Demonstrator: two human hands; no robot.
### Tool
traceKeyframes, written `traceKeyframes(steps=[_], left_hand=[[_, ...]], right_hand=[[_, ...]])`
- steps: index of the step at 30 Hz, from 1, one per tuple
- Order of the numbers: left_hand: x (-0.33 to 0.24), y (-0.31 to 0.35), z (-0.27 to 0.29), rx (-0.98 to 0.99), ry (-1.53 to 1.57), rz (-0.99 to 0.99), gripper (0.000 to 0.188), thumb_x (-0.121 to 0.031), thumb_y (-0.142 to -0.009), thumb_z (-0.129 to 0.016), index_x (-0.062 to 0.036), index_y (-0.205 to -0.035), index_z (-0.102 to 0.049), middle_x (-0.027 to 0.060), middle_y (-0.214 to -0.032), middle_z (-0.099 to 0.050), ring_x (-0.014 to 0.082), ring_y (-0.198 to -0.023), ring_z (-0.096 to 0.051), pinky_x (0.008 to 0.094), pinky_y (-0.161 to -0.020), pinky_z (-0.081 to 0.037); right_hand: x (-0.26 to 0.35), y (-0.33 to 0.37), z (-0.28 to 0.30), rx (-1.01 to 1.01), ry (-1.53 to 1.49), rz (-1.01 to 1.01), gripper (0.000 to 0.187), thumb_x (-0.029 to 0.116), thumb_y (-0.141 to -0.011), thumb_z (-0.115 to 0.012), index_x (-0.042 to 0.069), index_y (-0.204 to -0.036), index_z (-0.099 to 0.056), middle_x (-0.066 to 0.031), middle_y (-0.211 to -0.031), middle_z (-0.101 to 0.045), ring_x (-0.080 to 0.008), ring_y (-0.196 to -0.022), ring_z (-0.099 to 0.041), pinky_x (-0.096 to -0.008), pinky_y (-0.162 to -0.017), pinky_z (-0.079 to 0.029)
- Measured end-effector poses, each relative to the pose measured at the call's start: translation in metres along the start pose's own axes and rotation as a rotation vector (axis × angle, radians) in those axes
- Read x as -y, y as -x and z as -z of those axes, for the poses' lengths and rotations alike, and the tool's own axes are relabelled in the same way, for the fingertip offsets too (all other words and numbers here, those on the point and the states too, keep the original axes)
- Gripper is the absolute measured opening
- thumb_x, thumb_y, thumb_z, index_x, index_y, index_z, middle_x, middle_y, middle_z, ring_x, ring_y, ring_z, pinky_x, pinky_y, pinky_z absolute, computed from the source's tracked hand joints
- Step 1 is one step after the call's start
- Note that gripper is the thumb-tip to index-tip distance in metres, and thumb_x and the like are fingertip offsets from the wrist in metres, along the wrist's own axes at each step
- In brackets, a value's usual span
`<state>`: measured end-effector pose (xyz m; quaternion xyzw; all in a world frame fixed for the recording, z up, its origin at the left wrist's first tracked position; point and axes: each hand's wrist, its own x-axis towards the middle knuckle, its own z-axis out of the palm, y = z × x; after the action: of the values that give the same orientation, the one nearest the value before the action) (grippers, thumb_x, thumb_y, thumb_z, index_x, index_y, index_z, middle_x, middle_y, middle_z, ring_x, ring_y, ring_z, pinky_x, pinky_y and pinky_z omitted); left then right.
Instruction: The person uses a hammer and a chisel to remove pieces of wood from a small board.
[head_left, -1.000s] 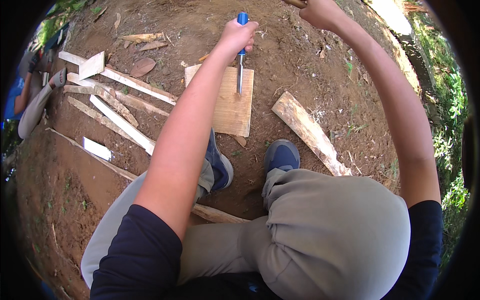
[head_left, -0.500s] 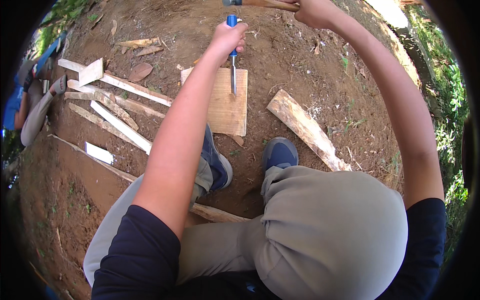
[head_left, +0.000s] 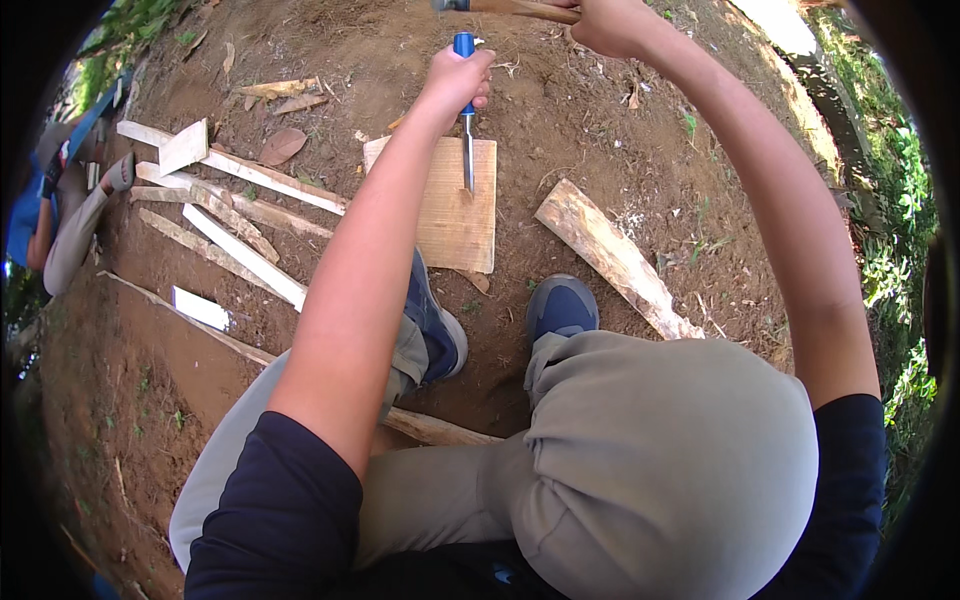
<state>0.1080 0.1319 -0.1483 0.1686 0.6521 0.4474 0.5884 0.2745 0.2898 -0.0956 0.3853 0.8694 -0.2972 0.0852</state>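
Observation:
My left hand [head_left: 458, 82] is wrapped round the blue handle of a chisel [head_left: 468, 150]. The chisel stands nearly upright, its tip touching a flat wooden board [head_left: 460, 225] on the dirt, with a small dark mark at that spot. Farther right, at the top edge, my right hand [head_left: 612, 25] grips the wooden handle of a hammer [head_left: 515, 9]. The hammer's metal head points left, close above the chisel's butt end and apart from it; its upper part is cut off by the picture's edge. My left forearm hides part of the board's left side.
Several wood strips [head_left: 245, 255] lie on the dirt to the left, one with a small square piece [head_left: 184, 147] on top. A rough plank [head_left: 615, 255] lies right of my shoes [head_left: 562, 306]. Another person [head_left: 75, 215] sits at the far left. Plants edge the right side.
My right hand and the hammer have shifted slightly left and up, the head moving nearer above the chisel. The left hand, chisel and board stay practically in place.

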Motion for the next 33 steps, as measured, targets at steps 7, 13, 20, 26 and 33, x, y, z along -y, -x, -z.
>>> traceKeyframes(steps=[7, 13, 20, 26, 33], left_hand=[[0.004, -0.006, 0.011, 0.024, 0.049, 0.012, 0.018, -0.014, -0.097, -0.064, -0.0074, -0.093, -0.047, 0.0006, -0.072, -0.051, 0.0075, -0.053, -0.047, 0.0269, -0.045, -0.038], [0.001, -0.002, 0.003, 0.006, 0.033, 0.002, 0.022, -0.015, -0.099, -0.063, -0.011, -0.09, -0.044, -0.0041, -0.068, -0.045, 0.0048, -0.053, -0.042, 0.0245, -0.045, -0.035], [0.008, -0.008, 0.006, 0.03, 0.067, 0.003, 0.02, -0.013, -0.098, -0.063, -0.008, -0.091, -0.046, -0.0006, -0.07, -0.05, 0.007, -0.053, -0.046, 0.0265, -0.045, -0.038], [-0.002, -0.001, 0.001, -0.021, 0.01, 0.019, 0.023, -0.014, -0.098, -0.064, -0.0109, -0.091, -0.043, -0.003, -0.069, -0.047, 0.005, -0.053, -0.044, 0.0246, -0.044, -0.036], [-0.005, 0.009, -0.004, -0.194, 0.034, -0.048, 0.02, -0.013, -0.093, -0.065, -0.0093, -0.087, -0.046, -0.0015, -0.064, -0.049, 0.0063, -0.047, -0.044, 0.0267, -0.041, -0.035]], right_hand=[[0.038, 0.023, 0.032, -0.012, -0.016, -0.102, 0.037, 0.007, -0.081, -0.062, 0.018, -0.112, -0.078, -0.0218, -0.091, -0.074, -0.0352, -0.089, -0.074, -0.0458, -0.076, -0.057], [0.017, 0.013, 0.007, 0.064, -0.031, -0.047, 0.039, 0.004, -0.082, -0.06, 0.018, -0.114, -0.077, -0.0209, -0.092, -0.075, -0.0342, -0.089, -0.074, -0.0453, -0.078, -0.057], [0.024, 0.03, 0.008, 0.063, -0.064, -0.048, 0.041, 0.003, -0.08, -0.06, 0.018, -0.115, -0.077, -0.0218, -0.092, -0.075, -0.0325, -0.088, -0.074, -0.0451, -0.078, -0.057], [0.007, 0.058, -0.003, -0.255, -0.362, -0.255, 0.044, 0.012, -0.087, -0.065, 0.017, -0.131, -0.071, -0.0115, -0.079, -0.067, -0.0182, -0.07, -0.062, -0.0382, -0.064, -0.049], [0.029, 0.127, -0.027, -0.091, -0.664, -0.471, 0.049, 0.006, -0.09, -0.065, 0.006, -0.139, -0.064, -0.0075, -0.085, -0.07, -0.0137, -0.066, -0.063, -0.0334, -0.061, -0.051]])
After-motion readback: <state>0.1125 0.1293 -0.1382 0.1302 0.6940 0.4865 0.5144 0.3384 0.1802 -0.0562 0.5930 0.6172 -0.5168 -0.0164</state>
